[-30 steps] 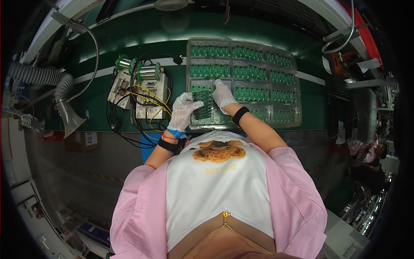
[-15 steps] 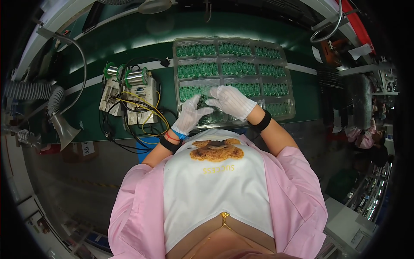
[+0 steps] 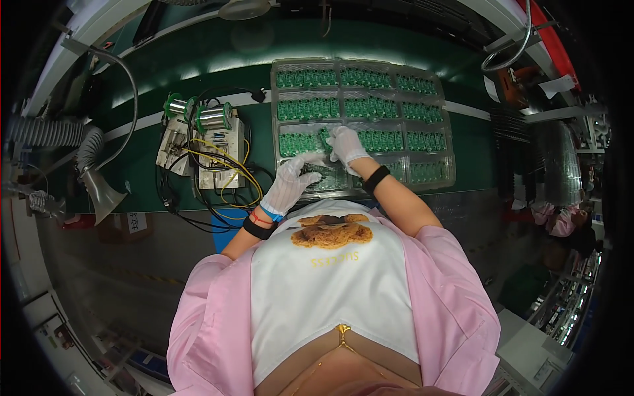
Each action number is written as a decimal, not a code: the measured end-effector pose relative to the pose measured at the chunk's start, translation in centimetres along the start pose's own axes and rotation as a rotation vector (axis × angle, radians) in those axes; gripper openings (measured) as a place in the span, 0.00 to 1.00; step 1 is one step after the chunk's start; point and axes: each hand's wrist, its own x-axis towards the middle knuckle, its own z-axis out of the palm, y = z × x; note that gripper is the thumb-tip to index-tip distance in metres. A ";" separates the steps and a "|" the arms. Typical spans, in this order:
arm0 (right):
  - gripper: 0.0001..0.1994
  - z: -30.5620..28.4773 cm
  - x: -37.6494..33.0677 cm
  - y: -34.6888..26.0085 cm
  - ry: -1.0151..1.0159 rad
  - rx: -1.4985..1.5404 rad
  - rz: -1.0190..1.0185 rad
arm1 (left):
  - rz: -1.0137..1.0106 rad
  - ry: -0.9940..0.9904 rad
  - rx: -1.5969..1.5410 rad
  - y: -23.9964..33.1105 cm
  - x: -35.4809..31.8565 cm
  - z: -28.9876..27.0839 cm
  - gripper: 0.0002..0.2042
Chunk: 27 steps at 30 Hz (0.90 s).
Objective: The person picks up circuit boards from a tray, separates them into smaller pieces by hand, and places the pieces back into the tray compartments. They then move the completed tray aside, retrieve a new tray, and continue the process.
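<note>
A clear plastic tray (image 3: 452,173) divided into compartments lies in front of me, with rows of small green circuit boards (image 3: 373,109) standing in them. My right hand (image 3: 345,145), in a white glove, is closed over the third row from the back. Its fingertips pinch a small green circuit board (image 3: 324,136) beside the left-hand stack. Over the near-left compartment my left hand (image 3: 288,183), also gloved, has its thumb and fingers apart; the fingertips are slightly blurred and I see nothing between them. Both wrists wear black bands.
Left of the tray stands a white metal fixture (image 3: 232,152) with solder wire spools (image 3: 215,117) and tangled black and yellow cables (image 3: 247,181). A flexible hose with a funnel-shaped nozzle (image 3: 103,195) hangs farther left. Black trays (image 3: 512,142) are stacked at the right.
My right hand has moved away from my left, forward to the third row, with a circuit board at its fingertips. My left hand has shifted only slightly. The whole view has moved a little.
</note>
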 end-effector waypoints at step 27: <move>0.11 -4.9 -3.3 -0.4 -0.447 0.535 -0.042 | -0.001 -0.227 0.261 -3.8 -0.3 0.8 0.13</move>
